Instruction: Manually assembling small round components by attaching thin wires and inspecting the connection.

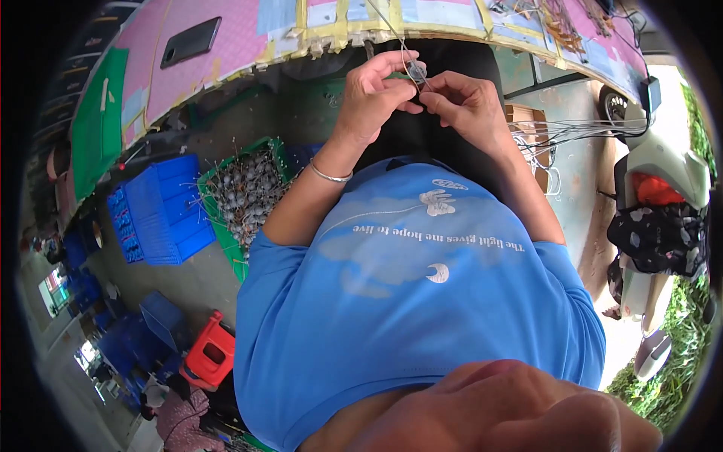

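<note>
Just off the near edge of the worktable, my two hands work close together on a small dark grey part (416, 72) with thin wire leads. The fingers of my left hand (375, 92) curl round one side of it, the thumb and forefinger nearly meeting on it. From the other side, my right hand (463, 104) pinches a thin lead below the part between thumb and forefinger. A pale wire (388, 26) runs from the part up over the table edge. My fingers partly cover the part, so its exact kind cannot be made out.
The worktable (248, 30) has a ragged taped edge; a dark phone (191, 43) lies on it. Left of me are a green crate of grey wired parts (245, 188) and blue bins (162, 211). Bundled wires (572, 129) hang at right, near a parked scooter (666, 169).
</note>
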`<state>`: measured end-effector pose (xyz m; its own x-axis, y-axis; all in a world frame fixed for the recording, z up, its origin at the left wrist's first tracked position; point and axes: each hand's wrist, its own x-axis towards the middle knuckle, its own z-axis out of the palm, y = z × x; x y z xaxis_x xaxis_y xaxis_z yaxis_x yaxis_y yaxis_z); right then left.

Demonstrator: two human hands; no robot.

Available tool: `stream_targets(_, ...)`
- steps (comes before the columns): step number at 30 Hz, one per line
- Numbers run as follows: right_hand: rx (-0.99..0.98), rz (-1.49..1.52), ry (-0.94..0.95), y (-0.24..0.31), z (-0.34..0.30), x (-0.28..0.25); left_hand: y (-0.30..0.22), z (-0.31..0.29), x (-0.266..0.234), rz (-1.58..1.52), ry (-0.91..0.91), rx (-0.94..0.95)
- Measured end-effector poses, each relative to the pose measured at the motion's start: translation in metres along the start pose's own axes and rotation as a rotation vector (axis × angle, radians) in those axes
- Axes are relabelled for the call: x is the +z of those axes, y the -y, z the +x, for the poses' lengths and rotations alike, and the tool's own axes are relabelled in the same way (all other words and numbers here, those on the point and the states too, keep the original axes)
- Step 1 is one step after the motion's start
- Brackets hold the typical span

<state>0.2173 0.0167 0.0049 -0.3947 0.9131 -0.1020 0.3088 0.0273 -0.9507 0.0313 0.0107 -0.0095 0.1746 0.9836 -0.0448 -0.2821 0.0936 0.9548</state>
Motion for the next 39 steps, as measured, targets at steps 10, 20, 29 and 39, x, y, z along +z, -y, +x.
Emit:
stream_targets(10, 0.050, 0.116, -0.006, -0.002, 0.000, 0.009, 0.002, 0.000, -0.009, -0.085, -0.178, 0.017)
stream_targets(20, -0.167, 0.308, -0.098, -0.019, 0.021, 0.004, -0.020, -0.006, -0.003, -0.215, -0.072, -0.009)
stream_targets(29, -0.261, 0.741, 0.057, -0.017, 0.032, 0.003, -0.018, -0.006, 0.004, -0.171, 0.060, -0.086)
stream_targets(39, 0.052, 0.901, 0.073, -0.016, 0.038, 0.011, -0.006, -0.007, 0.003, -0.227, -0.045, 0.037)
